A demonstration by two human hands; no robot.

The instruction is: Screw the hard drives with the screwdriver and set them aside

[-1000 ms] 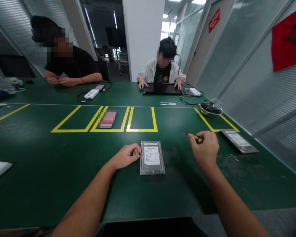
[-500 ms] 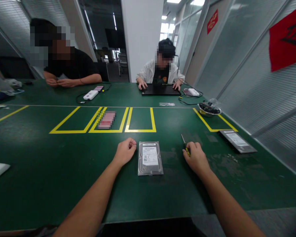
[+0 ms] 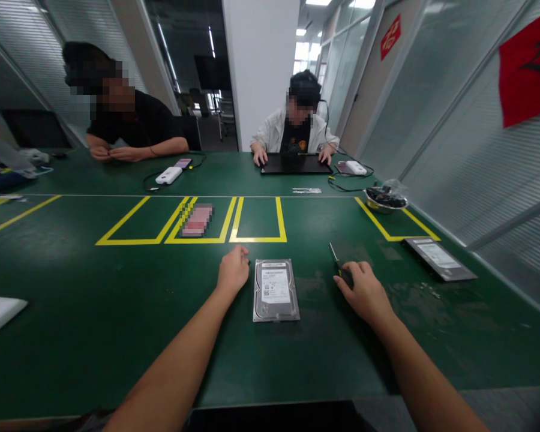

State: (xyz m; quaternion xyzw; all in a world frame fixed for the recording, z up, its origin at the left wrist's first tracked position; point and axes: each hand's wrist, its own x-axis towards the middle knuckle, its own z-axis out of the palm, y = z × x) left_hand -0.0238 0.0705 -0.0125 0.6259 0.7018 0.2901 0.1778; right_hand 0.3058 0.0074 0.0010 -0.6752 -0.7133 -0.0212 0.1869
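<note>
A hard drive with a white label lies flat on the green table in front of me. Just left of its upper edge is my left hand, fingers curled together; whether anything is inside them is hidden. To the drive's right, my right hand rests low over the table, closed around the dark handle of a screwdriver. Its thin metal shaft points away from me and up-left, apart from the drive. A second hard drive lies farther right, with several small screws near it.
Yellow tape outlines mark the table, one around a pinkish blurred phone. A metal bowl holds dark items at the right. Across the table sit two people, one with hands on a black laptop. A white object lies far left.
My left hand has turned slightly, its fingers lifting a little beside the drive. My right hand has shifted slightly on the screwdriver's handle. The view has moved a little.
</note>
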